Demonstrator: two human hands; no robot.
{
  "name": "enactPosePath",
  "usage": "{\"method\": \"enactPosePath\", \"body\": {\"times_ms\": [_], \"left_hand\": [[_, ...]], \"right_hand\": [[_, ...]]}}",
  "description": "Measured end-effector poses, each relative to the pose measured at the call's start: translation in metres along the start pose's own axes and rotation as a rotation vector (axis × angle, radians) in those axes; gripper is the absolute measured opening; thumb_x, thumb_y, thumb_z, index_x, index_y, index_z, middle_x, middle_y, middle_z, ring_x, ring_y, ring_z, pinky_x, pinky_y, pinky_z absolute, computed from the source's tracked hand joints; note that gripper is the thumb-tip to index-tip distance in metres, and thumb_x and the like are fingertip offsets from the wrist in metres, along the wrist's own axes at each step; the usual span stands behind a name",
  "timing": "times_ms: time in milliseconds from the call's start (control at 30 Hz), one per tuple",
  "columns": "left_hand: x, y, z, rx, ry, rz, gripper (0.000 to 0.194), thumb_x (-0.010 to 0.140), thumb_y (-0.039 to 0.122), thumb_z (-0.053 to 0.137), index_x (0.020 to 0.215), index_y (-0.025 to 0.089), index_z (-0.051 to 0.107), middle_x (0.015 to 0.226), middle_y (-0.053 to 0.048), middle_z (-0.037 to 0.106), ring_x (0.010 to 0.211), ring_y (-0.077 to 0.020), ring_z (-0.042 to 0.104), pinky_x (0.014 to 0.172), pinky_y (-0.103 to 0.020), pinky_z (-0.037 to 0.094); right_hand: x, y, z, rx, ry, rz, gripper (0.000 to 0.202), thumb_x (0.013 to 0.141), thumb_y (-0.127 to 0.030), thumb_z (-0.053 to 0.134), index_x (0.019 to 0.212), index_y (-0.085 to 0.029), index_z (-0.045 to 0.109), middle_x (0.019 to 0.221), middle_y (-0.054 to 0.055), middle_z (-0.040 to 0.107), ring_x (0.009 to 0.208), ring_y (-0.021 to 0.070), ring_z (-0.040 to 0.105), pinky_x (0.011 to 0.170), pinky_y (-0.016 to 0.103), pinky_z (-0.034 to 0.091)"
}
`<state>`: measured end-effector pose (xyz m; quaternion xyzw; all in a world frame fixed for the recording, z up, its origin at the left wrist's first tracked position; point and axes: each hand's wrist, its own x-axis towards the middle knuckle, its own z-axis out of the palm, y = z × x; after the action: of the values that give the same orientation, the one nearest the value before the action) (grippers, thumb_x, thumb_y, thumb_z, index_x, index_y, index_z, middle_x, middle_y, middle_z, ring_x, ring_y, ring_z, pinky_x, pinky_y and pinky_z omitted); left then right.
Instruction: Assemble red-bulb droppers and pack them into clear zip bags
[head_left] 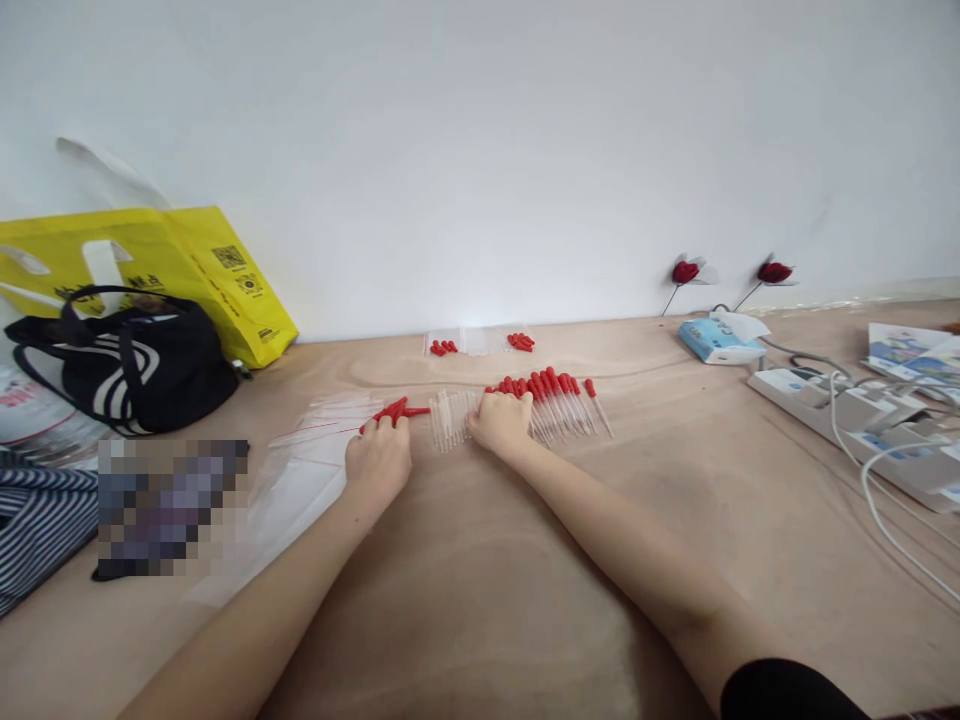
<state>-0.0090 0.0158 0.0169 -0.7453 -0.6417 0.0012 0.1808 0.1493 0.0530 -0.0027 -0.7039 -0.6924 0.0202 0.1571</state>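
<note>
Red caps (pixel 394 410) at left hand (pixel 379 458), clear tubes (pixel 448 420) beside right hand (pixel 501 422)

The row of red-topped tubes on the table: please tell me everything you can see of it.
The row of red-topped tubes lies on the table, its tubes slim and clear, plastic or glass by look, with rounded, rubbery-looking red tops. Red ends face the wall; thin ends point toward the person, slanting slightly right. The rightmost tube lies apart. The right hand covers the left end; its grip is hidden.
</note>
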Motion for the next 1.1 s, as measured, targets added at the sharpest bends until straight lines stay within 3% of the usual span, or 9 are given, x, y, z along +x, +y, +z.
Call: {"method": "enactPosePath", "body": {"times_ms": [167, 300, 467, 633, 767, 967, 1100], "left_hand": [[-0.002, 0.004, -0.001, 0.028, 0.021, 0.012, 0.029, 0.077, 0.006, 0.034, 0.094, 0.006, 0.057, 0.086, -0.02, 0.059, 0.083, -0.0314, 0.055, 0.066, -0.039, 0.04], [-0.003, 0.008, -0.005, 0.025, 0.083, 0.03, 0.03, 0.079, 0.006, 0.032, 0.097, 0.009, 0.056, 0.087, -0.017, 0.058, 0.083, -0.0292, 0.054, 0.069, -0.038, 0.039], [-0.016, 0.028, -0.003, -0.324, 0.222, 0.307, 0.023, 0.082, 0.011, 0.035, 0.096, 0.016, 0.053, 0.09, -0.009, 0.056, 0.08, -0.0209, 0.055, 0.07, -0.031, 0.043], [-0.03, 0.048, 0.007, -0.691, 0.144, 0.539, 0.022, 0.084, 0.011, 0.035, 0.097, 0.016, 0.051, 0.09, -0.006, 0.055, 0.08, -0.0165, 0.055, 0.074, -0.029, 0.045], [-0.031, 0.053, 0.014, -0.828, 0.144, 0.539, 0.022, 0.084, 0.015, 0.039, 0.099, 0.014, 0.055, 0.097, -0.009, 0.053, 0.088, -0.0173, 0.054, 0.079, -0.031, 0.045], [-0.029, 0.056, 0.013, -0.862, 0.152, 0.461, 0.018, 0.084, 0.019, 0.043, 0.084, 0.016, 0.061, 0.09, -0.007, 0.059, 0.086, -0.0175, 0.055, 0.078, -0.033, 0.044], [-0.031, 0.056, 0.009, -0.813, 0.117, 0.399, 0.015, 0.085, 0.022, 0.044, 0.084, 0.018, 0.058, 0.086, -0.003, 0.063, 0.085, -0.0184, 0.056, 0.079, -0.036, 0.038]], "right_hand": [[0.008, -0.004, 0.001, 0.019, -0.06, 0.068, 0.022, 0.073, -0.026, 0.046, 0.074, -0.013, 0.064, 0.078, 0.013, 0.065, 0.076, 0.0228, 0.057, 0.077, 0.041, 0.021], [0.002, 0.003, -0.004, -0.006, 0.014, 0.006, 0.023, 0.076, -0.026, 0.044, 0.077, -0.013, 0.063, 0.08, 0.013, 0.064, 0.079, 0.0228, 0.055, 0.075, 0.039, 0.021], [-0.026, 0.04, -0.012, 0.05, 0.171, -0.258, 0.025, 0.083, -0.031, 0.041, 0.078, -0.016, 0.06, 0.083, 0.009, 0.063, 0.083, 0.0199, 0.05, 0.07, 0.034, 0.024], [-0.066, 0.098, -0.016, 0.197, 0.22, -0.584, 0.019, 0.085, -0.024, 0.043, 0.086, -0.018, 0.061, 0.077, 0.005, 0.062, 0.076, 0.0167, 0.047, 0.067, 0.03, 0.026], [-0.082, 0.118, -0.02, 0.275, 0.181, -0.646, 0.018, 0.084, -0.023, 0.044, 0.09, -0.02, 0.061, 0.079, 0.005, 0.062, 0.076, 0.0164, 0.047, 0.068, 0.03, 0.028], [-0.084, 0.104, -0.021, 0.322, 0.141, -0.575, 0.013, 0.082, -0.018, 0.045, 0.083, -0.018, 0.059, 0.078, 0.002, 0.062, 0.074, 0.0141, 0.051, 0.071, 0.031, 0.027], [-0.087, 0.101, -0.021, 0.345, 0.127, -0.583, 0.014, 0.082, -0.016, 0.043, 0.083, -0.017, 0.057, 0.076, 0.001, 0.062, 0.069, 0.0114, 0.052, 0.071, 0.03, 0.027]]}}
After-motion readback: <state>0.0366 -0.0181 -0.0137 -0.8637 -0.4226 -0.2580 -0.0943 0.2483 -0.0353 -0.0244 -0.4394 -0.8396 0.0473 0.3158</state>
